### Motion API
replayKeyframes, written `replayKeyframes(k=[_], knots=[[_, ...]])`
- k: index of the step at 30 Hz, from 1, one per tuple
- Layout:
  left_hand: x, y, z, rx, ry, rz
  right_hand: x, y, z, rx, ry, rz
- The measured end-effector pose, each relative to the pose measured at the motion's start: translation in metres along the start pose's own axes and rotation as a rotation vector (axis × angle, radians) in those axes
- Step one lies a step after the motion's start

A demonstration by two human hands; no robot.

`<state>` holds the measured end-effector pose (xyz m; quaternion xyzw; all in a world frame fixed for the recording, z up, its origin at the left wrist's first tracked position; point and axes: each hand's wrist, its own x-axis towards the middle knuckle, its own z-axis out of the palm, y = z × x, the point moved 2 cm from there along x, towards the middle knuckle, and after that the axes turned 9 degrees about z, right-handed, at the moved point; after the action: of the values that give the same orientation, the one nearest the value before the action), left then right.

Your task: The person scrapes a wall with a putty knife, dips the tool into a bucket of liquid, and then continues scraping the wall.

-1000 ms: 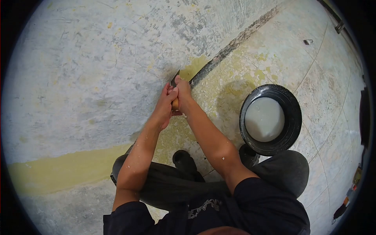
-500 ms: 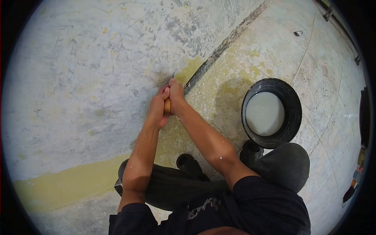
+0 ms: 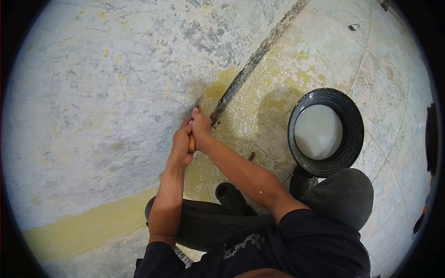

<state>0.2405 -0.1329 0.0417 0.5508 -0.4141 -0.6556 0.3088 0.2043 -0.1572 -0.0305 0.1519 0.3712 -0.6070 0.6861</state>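
Observation:
Both my hands are closed round a scraper with a wooden handle (image 3: 191,144), held low against the wall. My left hand (image 3: 181,142) wraps the handle from the left side. From the right, my right hand (image 3: 201,126) grips farther forward, close to the blade end. Only a thin dark sliver of the blade shows past the fingers; the hands hide the remainder. Just beyond the fingertips, a patch of yellow paint (image 3: 219,86) lies on the scuffed wall (image 3: 106,106), beside the dark strip (image 3: 245,72) along its foot.
A black bucket (image 3: 293,125) with milky whitish liquid (image 3: 317,132) stands on the floor by my right knee. Paint flakes and yellow stains cover the floor tiles (image 3: 278,111). A yellow band (image 3: 92,229) crosses the wall at left. A small metal piece (image 3: 353,27) lies farther off.
My hands and the scraper have slid along the wall's foot, back toward my body. The view has shifted slightly. A small dark stick-like object now shows beside my right forearm.

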Motion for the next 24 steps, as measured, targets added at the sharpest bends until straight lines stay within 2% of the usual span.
replayKeyframes(k=[4,6,7,9,12,16,19,21,24], knots=[[0.007,-0.003,-0.003,0.003,-0.045,0.014,0.007,-0.002,-0.004,0.077,0.011,0.004],[0.02,-0.014,0.001,0.058,-0.027,-0.011,0.027,-0.005,-0.015,-0.152,0.021,-0.085],[0.023,-0.018,0.003,0.12,-0.017,-0.029,0.022,-0.006,-0.018,-0.153,0.018,-0.085],[0.019,-0.019,0.005,0.113,-0.011,0.02,0.008,-0.014,-0.017,0.14,-0.095,0.119],[0.008,-0.011,0.012,0.104,0.032,0.072,-0.005,-0.016,-0.01,0.041,-0.049,0.076],[0.012,-0.013,0.006,0.108,0.048,0.091,-0.003,-0.014,-0.007,0.116,-0.049,0.056],[0.012,-0.016,0.004,0.126,0.044,0.082,-0.013,-0.018,-0.01,0.105,-0.103,0.048],[0.003,-0.012,0.009,0.119,0.052,0.102,-0.01,-0.021,-0.01,0.133,-0.187,0.132],[0.009,-0.011,0.009,0.102,0.05,0.116,-0.006,-0.019,-0.005,0.08,-0.153,0.064]])
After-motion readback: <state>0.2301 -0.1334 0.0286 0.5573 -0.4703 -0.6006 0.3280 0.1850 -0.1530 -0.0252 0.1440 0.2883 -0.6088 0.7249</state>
